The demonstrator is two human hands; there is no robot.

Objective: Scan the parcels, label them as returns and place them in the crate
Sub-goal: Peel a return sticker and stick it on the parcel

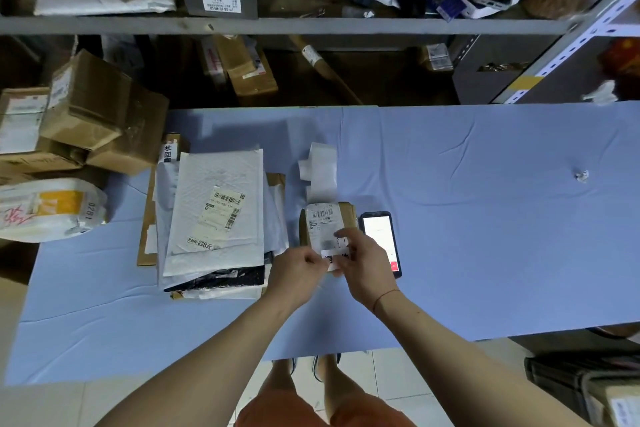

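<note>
A small brown parcel (329, 222) with a white shipping label lies at the middle of the blue table (485, 218). Over its near end both hands pinch a white return sticker (333, 259) with black print. My left hand (299, 269) holds the sticker's left edge and my right hand (360, 263) holds its right side, partly covering the parcel. A strip of white label backing (322, 172) curls just behind the parcel. A phone scanner (382, 243) with a lit screen lies right beside the parcel. A stack of flat mailers (214, 211) sits to the left.
Cardboard boxes (90, 114) and a white and yellow bag (52, 208) crowd the table's left end. Grey shelves (277, 26) full of parcels rise behind the table. A crumpled paper scrap (581, 176) lies on the right. A dark crate (588, 388) stands on the floor at lower right.
</note>
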